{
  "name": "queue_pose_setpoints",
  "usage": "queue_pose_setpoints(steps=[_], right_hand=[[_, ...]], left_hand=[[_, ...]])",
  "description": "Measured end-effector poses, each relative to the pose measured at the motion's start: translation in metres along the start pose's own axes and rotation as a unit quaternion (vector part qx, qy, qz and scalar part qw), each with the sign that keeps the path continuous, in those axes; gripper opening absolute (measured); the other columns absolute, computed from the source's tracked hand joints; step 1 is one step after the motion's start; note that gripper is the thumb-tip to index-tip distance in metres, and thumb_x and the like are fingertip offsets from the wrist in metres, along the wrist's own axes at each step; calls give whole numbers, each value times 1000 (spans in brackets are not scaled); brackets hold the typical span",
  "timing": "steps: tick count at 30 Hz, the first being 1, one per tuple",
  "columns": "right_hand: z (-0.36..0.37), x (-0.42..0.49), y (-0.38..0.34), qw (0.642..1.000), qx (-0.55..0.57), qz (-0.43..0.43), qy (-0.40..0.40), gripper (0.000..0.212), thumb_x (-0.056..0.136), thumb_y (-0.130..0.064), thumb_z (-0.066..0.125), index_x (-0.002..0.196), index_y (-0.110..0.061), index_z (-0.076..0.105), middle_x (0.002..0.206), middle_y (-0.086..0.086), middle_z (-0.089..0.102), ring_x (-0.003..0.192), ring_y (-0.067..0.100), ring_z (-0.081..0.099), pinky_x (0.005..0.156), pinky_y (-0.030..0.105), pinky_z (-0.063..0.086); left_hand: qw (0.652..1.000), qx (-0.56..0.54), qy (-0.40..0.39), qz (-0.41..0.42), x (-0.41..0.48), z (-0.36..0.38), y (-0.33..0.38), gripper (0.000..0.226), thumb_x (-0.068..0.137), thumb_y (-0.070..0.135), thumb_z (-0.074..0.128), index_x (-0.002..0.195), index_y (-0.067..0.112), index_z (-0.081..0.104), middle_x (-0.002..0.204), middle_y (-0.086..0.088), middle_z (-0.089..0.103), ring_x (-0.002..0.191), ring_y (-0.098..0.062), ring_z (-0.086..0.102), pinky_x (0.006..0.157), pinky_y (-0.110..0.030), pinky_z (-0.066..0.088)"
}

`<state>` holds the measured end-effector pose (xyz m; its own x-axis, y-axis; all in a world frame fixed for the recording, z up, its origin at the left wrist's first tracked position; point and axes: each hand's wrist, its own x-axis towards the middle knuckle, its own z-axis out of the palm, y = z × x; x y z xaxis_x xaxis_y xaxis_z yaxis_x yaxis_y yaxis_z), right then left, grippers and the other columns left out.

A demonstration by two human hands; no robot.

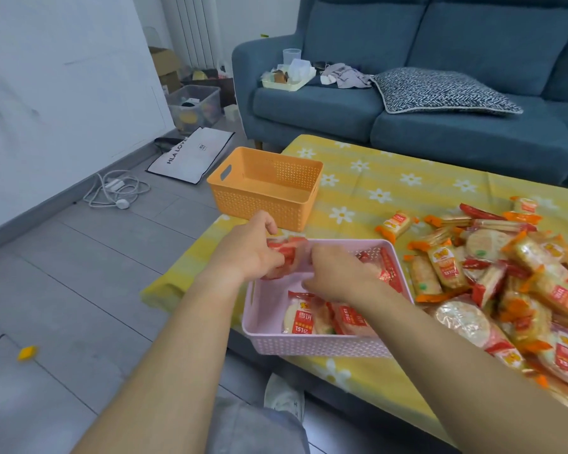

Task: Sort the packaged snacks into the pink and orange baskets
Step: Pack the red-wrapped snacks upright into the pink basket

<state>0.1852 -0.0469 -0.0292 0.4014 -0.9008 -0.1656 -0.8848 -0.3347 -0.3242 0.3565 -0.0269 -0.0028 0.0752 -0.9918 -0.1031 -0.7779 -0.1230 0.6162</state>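
The left hand (250, 250) pinches a red packet (284, 253) over the pink basket (309, 347), probably to lay it inside; the right hand (335, 273) curls beside it, grip unclear.

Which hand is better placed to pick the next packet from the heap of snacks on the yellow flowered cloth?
Probably the right hand: the heap of orange and red snack packets lies right of the pink plastic basket. The left hand grips a red packet.

A home living room is shown by a blue sofa (312, 108) with a patterned cushion (440, 90) (oddments (295, 73) are strewn beside it) and a cloth-covered low table (391, 173).
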Motion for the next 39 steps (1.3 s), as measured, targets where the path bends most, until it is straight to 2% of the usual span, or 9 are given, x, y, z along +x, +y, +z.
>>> queue_pose_setpoints(steps=[4, 8, 11, 14, 18, 22, 31, 35, 39], right_hand=[[14, -3, -4, 990, -53, -5, -131, 37, 75, -37, 76, 99, -12, 62, 95, 6, 68, 88, 28, 65, 71, 35, 53], [12, -3, -4, 982, -65, -30, -176, 30, 74, -29, 74, 96, -10, 69, 88, 5, 71, 81, 27, 68, 76, 42, 59], [-3, -6, 2, 988, -26, -65, -136, 32, 77, -27, 73, 107, -19, 68, 93, -3, 66, 88, 22, 64, 79, 34, 53], [-24, -10, 7, 994, -1, -111, -9, 21, 79, -22, 69, 97, -32, 70, 91, -4, 59, 90, 21, 60, 76, 31, 47], [-29, -8, 1, 986, 21, -124, 108, 25, 83, -10, 65, 93, -32, 72, 98, 0, 53, 91, 24, 61, 80, 37, 51], [2, 5, -8, 986, 29, -133, 93, 29, 83, -5, 63, 96, -29, 72, 100, 3, 50, 89, 29, 63, 79, 42, 53], [18, 7, -7, 956, 260, -110, 85, 26, 68, 13, 54, 78, -8, 65, 80, 1, 65, 76, 19, 60, 68, 29, 47], [20, 6, -2, 936, 339, -37, 84, 32, 67, 4, 73, 81, -15, 52, 79, 0, 63, 68, 20, 62, 61, 28, 44], [10, 6, 5, 948, 313, -39, 36, 25, 74, 1, 76, 76, -20, 62, 70, 0, 68, 66, 13, 62, 68, 34, 53]], left_hand=[[996, 81, 30, -30, -2, -2, 2, 26, 80, 32, 70, 95, 26, 50, 82, 4, 67, 81, -23, 64, 68, -36, 49], [987, 126, 24, -94, 0, -3, -2, 27, 74, 41, 71, 90, 23, 59, 91, -2, 66, 89, -27, 64, 75, -37, 54], [984, 134, 28, -113, 0, -1, -5, 29, 62, 42, 67, 70, 15, 59, 87, -15, 67, 87, -35, 68, 58, -31, 42], [984, 121, 11, -134, -1, 0, -6, 39, 66, 48, 68, 62, 13, 50, 68, -8, 60, 76, -34, 66, 53, -27, 33], [974, 172, -2, -149, -2, 8, -2, 41, 71, 59, 65, 75, 19, 60, 87, -4, 64, 85, -29, 65, 61, -31, 46], [965, 211, 13, -154, -7, 13, 3, 53, 72, 62, 65, 104, 20, 63, 111, -7, 61, 107, -33, 61, 79, -39, 54], [994, 85, -73, 12, -14, 12, 7, 58, 72, 26, 72, 119, 40, 42, 113, -3, 41, 103, -30, 52, 90, -48, 51], [988, 122, -85, -32, -13, 7, 10, 34, 59, 54, 61, 90, 40, 63, 102, 8, 49, 100, -23, 57, 88, -44, 52], [992, 108, -35, -55, -10, 13, 11, 35, 58, 56, 70, 69, 22, 70, 77, 5, 71, 73, -19, 68, 70, -38, 58]])
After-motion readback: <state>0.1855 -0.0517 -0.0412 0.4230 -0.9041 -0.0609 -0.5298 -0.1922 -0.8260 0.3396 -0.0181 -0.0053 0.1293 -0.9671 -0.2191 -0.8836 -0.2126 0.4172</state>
